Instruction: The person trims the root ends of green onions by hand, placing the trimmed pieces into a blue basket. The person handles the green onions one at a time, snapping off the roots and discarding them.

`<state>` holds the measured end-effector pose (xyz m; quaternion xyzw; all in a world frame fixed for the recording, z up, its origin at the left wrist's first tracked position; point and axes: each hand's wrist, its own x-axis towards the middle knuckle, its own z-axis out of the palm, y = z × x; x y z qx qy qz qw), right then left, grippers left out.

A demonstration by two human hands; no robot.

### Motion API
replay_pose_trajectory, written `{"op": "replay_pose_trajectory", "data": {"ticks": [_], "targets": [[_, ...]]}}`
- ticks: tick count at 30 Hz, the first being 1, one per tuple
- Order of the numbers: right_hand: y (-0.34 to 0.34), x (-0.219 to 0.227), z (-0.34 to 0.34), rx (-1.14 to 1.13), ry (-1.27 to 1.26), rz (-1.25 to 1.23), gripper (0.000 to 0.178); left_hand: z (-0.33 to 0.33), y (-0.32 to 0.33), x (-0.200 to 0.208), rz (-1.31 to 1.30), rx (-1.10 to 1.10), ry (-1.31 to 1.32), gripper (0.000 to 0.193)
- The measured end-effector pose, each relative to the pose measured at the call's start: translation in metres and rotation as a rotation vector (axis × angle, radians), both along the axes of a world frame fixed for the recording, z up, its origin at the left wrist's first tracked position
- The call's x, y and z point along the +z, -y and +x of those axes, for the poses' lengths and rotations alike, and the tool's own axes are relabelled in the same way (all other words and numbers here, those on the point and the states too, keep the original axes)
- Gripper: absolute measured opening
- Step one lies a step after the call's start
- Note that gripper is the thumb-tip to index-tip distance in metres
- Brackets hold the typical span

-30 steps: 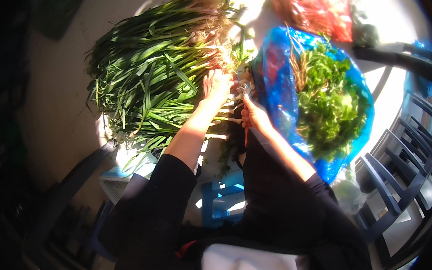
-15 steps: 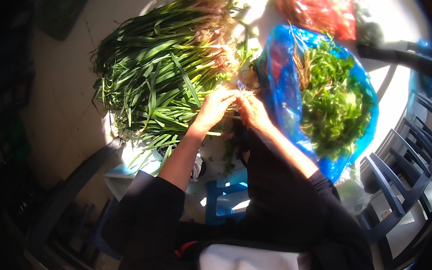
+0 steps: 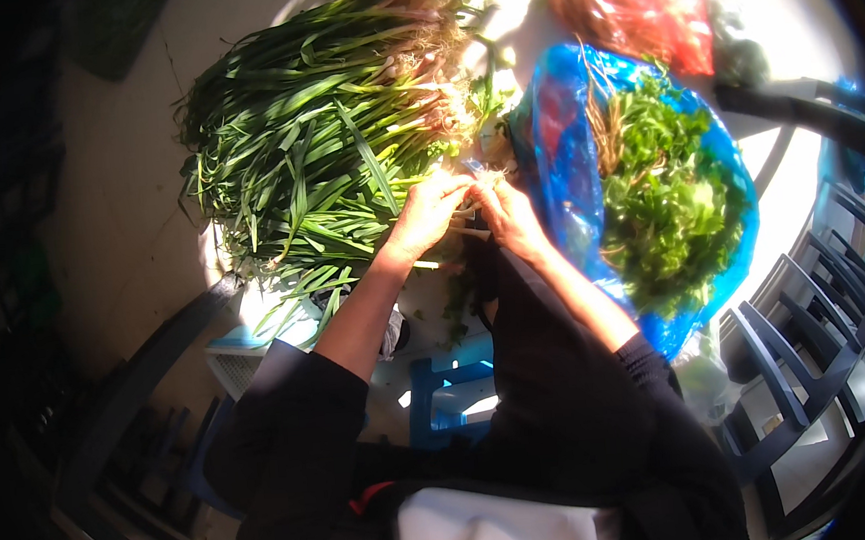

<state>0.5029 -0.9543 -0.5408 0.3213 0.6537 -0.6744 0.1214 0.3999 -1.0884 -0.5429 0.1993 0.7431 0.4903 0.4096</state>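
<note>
A large heap of green garlic [image 3: 302,129] lies ahead of me, its leaves to the left and its whitish bulbs and roots to the right. At the heap's near right edge, my left hand [image 3: 428,210] is closed round green garlic stalks, their pale ends [image 3: 472,232] showing below the fingers. My right hand [image 3: 509,216] meets it there, thumb and fingers pinched together at the root end. A small bluish shiny thing [image 3: 473,167] sticks out by the right fingertips; glare and blur hide its kind.
To my right stands an open blue plastic bag [image 3: 556,141] full of leafy greens [image 3: 674,203]. A red plastic bag [image 3: 635,15] lies beyond it. Dark chairs [image 3: 810,364] are at the right, a blue stool [image 3: 427,401] below my arms, and a white crate [image 3: 233,364] at the left.
Both hands stay together at nearly the same spot, with the right fingers shifted slightly left. The shiny bluish thing has tilted, and the pale stalk ends show more below the hands.
</note>
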Motion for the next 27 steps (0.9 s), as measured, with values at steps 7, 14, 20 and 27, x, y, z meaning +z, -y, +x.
{"op": "replay_pose_trajectory", "data": {"ticks": [7,14,20,27], "targets": [[0.024,-0.004,0.008,-0.03,-0.332,0.238,0.031,0.019,-0.005,-0.013,-0.14,0.116,-0.121,0.02],[-0.009,0.009,0.007,0.007,0.005,0.18,0.029,-0.019,-0.013,-0.037,-0.174,-0.084,-0.606,0.032],[-0.01,0.019,-0.005,-0.234,0.135,0.188,0.046,-0.037,-0.028,-0.063,-0.505,-0.212,-0.942,0.013],[-0.003,0.003,-0.001,-0.265,0.215,-0.385,0.03,-0.033,0.006,-0.014,-0.002,0.016,-0.204,0.03]]}}
